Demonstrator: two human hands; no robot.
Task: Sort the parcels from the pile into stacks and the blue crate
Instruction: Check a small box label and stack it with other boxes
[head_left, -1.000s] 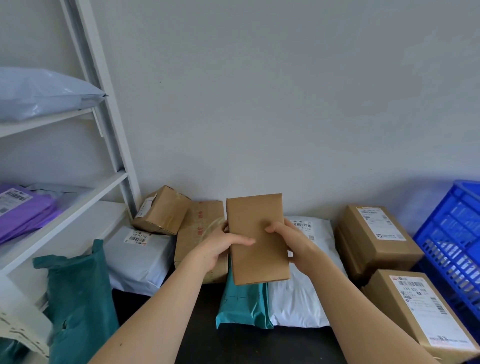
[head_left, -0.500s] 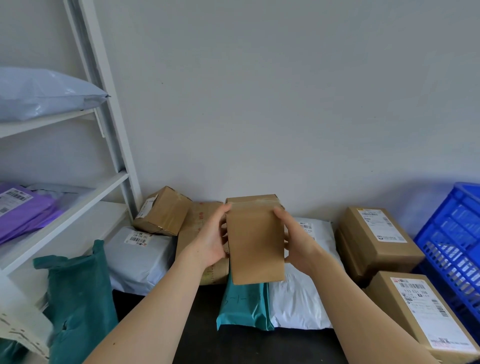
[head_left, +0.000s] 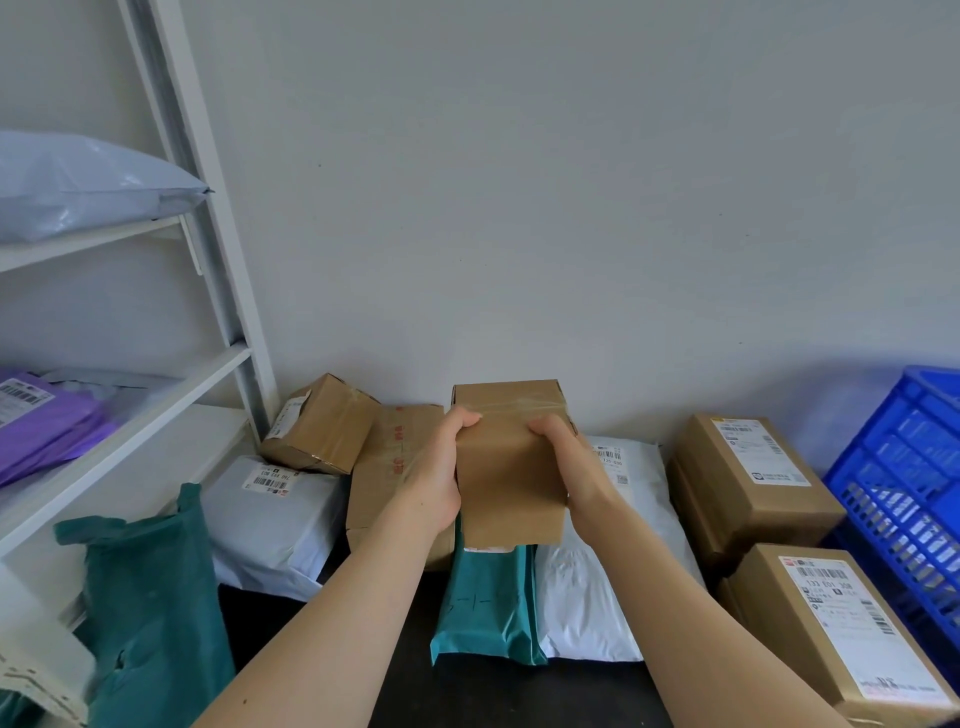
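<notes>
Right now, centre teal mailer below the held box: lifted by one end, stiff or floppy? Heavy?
Probably floppy: the teal mailer is a thin, creased plastic bag lying flat. Likely light, as it looks barely filled. Its smooth film may slip in a pinch.

The white mailer (head_left: 597, 597) carried a label (head_left: 609, 460) with a barcode and a number that read approximately 125-030. The front right carton (head_left: 769, 613) carried a barcode label (head_left: 852, 623) with large digits beginning 133; the remaining digits were uncertain. The grey mailer (head_left: 275, 525) bore a barcode sticker (head_left: 267, 479) with inverted digits, not legible. Red printed characters on the taped carton (head_left: 387, 467) and the small print on the rear right carton (head_left: 727, 499) could not be read.
</notes>
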